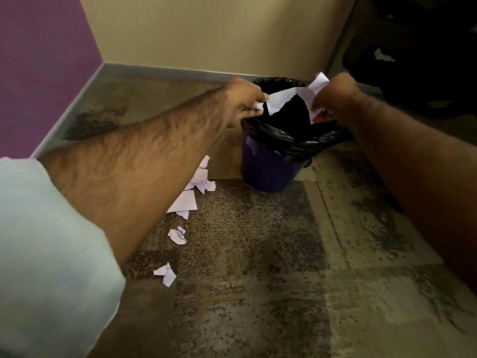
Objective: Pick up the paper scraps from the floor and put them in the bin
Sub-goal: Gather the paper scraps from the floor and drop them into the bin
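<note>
A dark blue bin [265, 164] lined with a black bag stands on the carpet near the back wall. Both my hands are over its mouth. My left hand [244, 99] grips a small crumpled white scrap at the bin's left rim. A larger white paper [280, 99] hangs over the opening, right beside that hand. My right hand [333, 96] grips white paper [320, 81] at the right rim. On the floor left of the bin lie several white paper scraps [198, 182], with more scraps [178, 236] and one piece [166, 273] nearer to me.
The bin sits in a corner formed by a purple wall [46, 63] and a cream wall [211, 32] with grey skirting. Dark objects [418, 73] stand at the back right. Patterned carpet [284, 267] spreads in front of the bin.
</note>
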